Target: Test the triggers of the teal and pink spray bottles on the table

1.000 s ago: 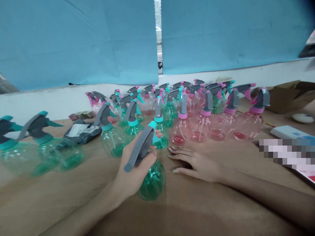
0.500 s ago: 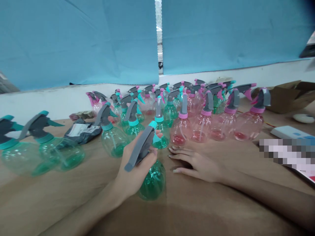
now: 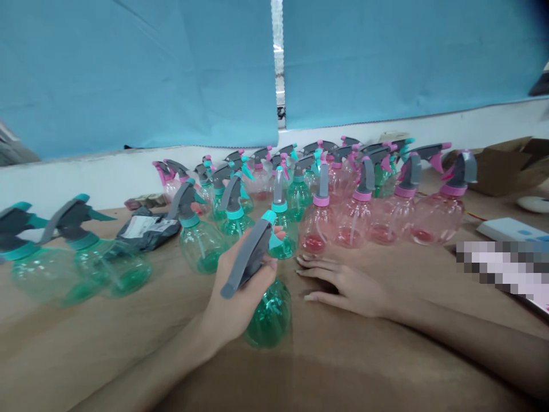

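Green translucent plastic formed the body of the trigger spray bottle (image 3: pixel 269 320), which, in the head view, stood on the brown tabletop (image 3: pixel 343 366) in front of the wearer. The left hand (image 3: pixel 240 286) was closed around its neck, below the grey sprayer head. The right hand (image 3: pixel 355 289) lay palm down just beside it, fingers spread, gripping nothing visible.

Risks noted: a sideways swing of the held bottle could have knocked the green-collared bottle (image 3: pixel 285 229) close behind it; a forward push of the right hand could have toppled the nearest pink-collared bottle (image 3: pixel 316 226) (its fingertips were near the base).

Not verifiable: the held bottle's collar, covered by fingers; its exact tilt; the right palm's underside. Rear bottles overlapped too heavily to count, and pixelation masked part of a flat object (image 3: pixel 536 300) at the right edge.
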Action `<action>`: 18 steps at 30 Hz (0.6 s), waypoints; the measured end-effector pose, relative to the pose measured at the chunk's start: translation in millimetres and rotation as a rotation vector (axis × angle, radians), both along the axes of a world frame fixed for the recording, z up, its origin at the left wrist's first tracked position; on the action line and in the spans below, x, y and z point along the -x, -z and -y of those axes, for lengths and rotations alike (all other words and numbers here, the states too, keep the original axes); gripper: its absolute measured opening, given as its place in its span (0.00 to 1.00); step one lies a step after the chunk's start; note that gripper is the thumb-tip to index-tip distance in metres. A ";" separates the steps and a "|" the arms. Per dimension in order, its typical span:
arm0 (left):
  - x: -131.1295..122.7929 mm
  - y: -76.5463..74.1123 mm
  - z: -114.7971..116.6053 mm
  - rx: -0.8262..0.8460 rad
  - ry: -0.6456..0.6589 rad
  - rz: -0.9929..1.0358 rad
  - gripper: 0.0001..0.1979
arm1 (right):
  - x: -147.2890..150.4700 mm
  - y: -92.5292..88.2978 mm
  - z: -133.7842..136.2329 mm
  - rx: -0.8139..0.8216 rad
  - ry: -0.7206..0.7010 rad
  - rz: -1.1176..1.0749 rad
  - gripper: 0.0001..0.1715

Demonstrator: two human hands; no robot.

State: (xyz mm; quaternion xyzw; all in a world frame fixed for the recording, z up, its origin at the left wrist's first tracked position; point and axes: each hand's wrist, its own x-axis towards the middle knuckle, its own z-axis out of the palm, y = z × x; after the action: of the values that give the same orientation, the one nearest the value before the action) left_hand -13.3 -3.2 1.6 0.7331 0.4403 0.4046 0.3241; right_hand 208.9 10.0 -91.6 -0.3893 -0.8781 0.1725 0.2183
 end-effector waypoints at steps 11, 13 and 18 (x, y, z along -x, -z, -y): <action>8.7 9.4 -3.3 0.037 0.044 0.013 0.11 | 0.7 -0.8 -0.2 -0.017 -0.001 0.035 0.31; 9.3 7.9 -3.2 0.019 0.042 0.000 0.08 | 0.9 -1.8 0.2 -0.010 -0.001 0.036 0.31; 8.5 1.1 -2.2 -0.006 0.064 0.006 0.06 | 1.0 -3.0 0.4 0.007 0.006 0.051 0.31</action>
State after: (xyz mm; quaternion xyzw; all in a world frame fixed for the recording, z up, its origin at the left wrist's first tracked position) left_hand -21.8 -1.0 0.5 0.7467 0.4143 0.3973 0.3359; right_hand 207.9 9.5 -88.5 -0.3968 -0.8816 0.1651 0.1951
